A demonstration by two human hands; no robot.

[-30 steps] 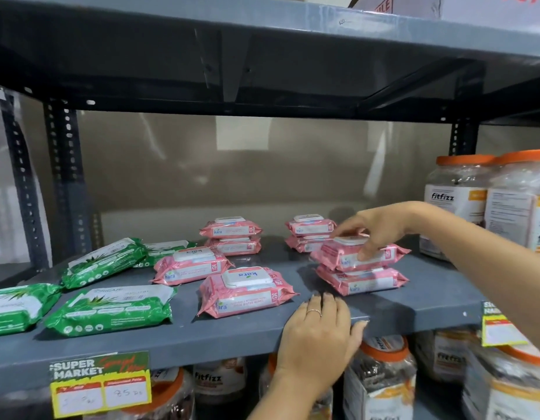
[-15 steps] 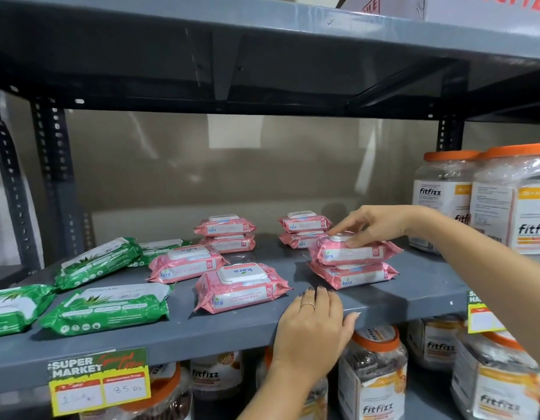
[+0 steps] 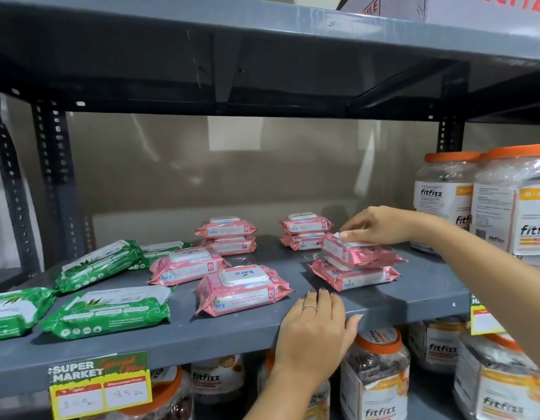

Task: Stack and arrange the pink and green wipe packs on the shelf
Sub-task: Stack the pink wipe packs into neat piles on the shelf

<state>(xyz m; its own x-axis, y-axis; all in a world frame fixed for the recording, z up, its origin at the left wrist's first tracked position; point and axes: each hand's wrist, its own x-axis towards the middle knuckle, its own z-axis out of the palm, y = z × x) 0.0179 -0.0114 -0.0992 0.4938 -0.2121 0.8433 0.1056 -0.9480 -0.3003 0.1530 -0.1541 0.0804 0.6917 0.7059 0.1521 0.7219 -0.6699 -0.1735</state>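
Observation:
On the grey shelf [image 3: 414, 295] my right hand [image 3: 376, 225] pinches the lid of the top pink pack [image 3: 362, 254], which lies askew on a second pink pack [image 3: 353, 275]. My left hand [image 3: 317, 331] grips the shelf's front edge. Two loose pink packs lie in the middle, one near the front [image 3: 241, 289] and one behind it [image 3: 187, 265]. Two pink stacks of two stand at the back [image 3: 226, 236] [image 3: 305, 231]. Green packs [image 3: 106, 310] [image 3: 96, 265] [image 3: 11, 310] lie on the left, another [image 3: 159, 250] behind them.
Orange-lidded Fitfizz jars [image 3: 444, 201] stand at the shelf's right end, and more jars [image 3: 374, 374] fill the shelf below. The upper shelf [image 3: 262, 40] hangs overhead. A supermarket price tag [image 3: 99, 383] hangs on the front edge, another tag [image 3: 484, 316] at right.
My right hand has shifted from flat on the top pink pack to pinching its lid, and that pack has turned askew on the one beneath. My left hand stays on the edge.

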